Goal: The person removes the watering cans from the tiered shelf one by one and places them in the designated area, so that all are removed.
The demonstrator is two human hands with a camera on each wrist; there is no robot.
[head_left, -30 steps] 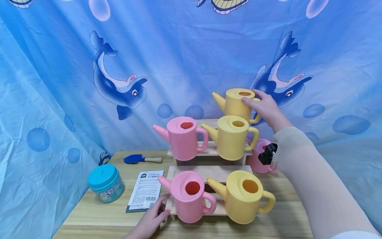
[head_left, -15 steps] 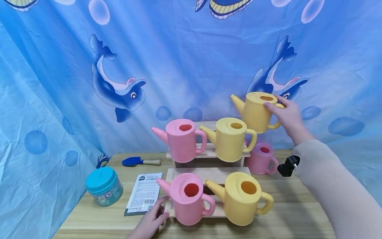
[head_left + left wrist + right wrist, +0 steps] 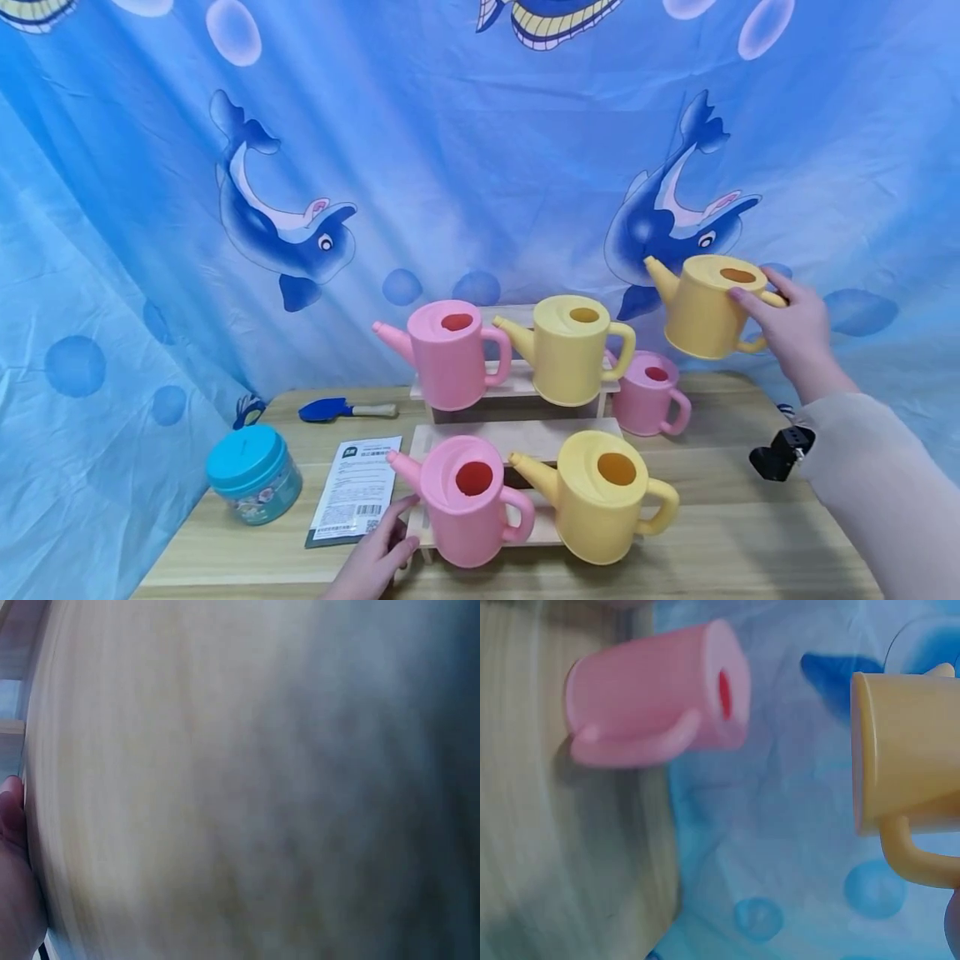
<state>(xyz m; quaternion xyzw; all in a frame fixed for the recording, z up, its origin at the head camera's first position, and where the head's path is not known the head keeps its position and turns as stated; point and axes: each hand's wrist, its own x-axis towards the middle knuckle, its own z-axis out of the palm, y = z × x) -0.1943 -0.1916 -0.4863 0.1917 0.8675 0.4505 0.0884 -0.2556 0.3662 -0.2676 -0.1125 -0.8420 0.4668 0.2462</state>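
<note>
Presently, the right hand point(image 3: 801, 329) grips a yellow watering can point(image 3: 705, 312) in the air, clear of the tabletop point(image 3: 720, 533) and near its back right corner. The thumb lies on the can's side by the top opening; the other fingers are at the handle, partly hidden. The can tips slightly, its spout up and to the left.

The left hand point(image 3: 375, 557) holds the front left corner of a wooden stand point(image 3: 517, 439), thumb against the end of the lowest step.

On that step stand a pink front can point(image 3: 465, 525) at left and a yellow front can point(image 3: 596, 517) at right; on a higher step behind are a pink rear can point(image 3: 450, 367) and a yellow rear can point(image 3: 570, 358). All 4 are upright, spouts leftward. A pink side can point(image 3: 641, 400) stands on the tabletop just beyond the stand's right end, towards the back edge.

Near the tabletop's left edge is a teal jar point(image 3: 258, 471); a white packet point(image 3: 356, 483) lies between it and the stand. A blue trowel point(image 3: 326, 409) lies near the back edge.
</note>
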